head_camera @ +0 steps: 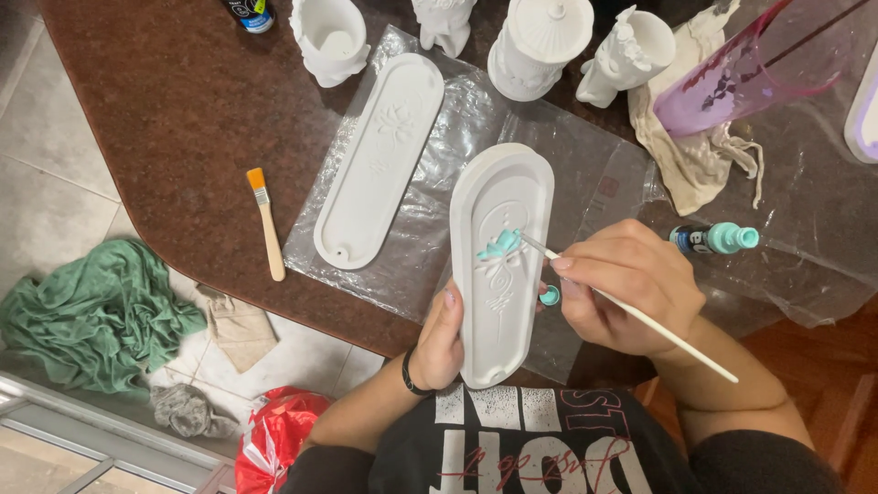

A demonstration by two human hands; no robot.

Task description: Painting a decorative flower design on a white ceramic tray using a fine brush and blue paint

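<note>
1. Oval plaster tray point(498, 274), white and unglazed, is being held up over the near edge of the brown table point(174, 119), tilted a bit on its long axis. A raised flower motif point(500, 245) near its middle is partly painted turquoise.

2. Left hand point(439, 343) is clamped on the tray's left rim, thumb on top, fingers presumably underneath (hidden). Right hand point(622, 288) is closed in a pencil grip around a thin paintbrush point(631, 306), bristle tip touching the flower.

3. Handling guess: stiff and matte, so not slippery, but chalky plaster like this probably chips or snaps if knocked. Looks moderately light, since it's supported one-handed. The long rim seems the safe place to grip; wet paint in the middle should be avoided.

4. Relative to the held tray: a second matching tray point(377, 160), unpainted, lies flat to its upper left on a clear plastic sheet point(567, 165). A small turquoise paint blob or cap point(550, 295) sits just beside its right rim. A turquoise-capped paint bottle point(715, 239) lies on its side further right, past the right hand.

5. Well to the left, a flat orange-bristled brush point(266, 224) is lying on the table. White plaster figurines and a lidded jar point(540, 46) are lined up beyond the tray's far end, a beige rag point(695, 155) to the upper right.
</note>
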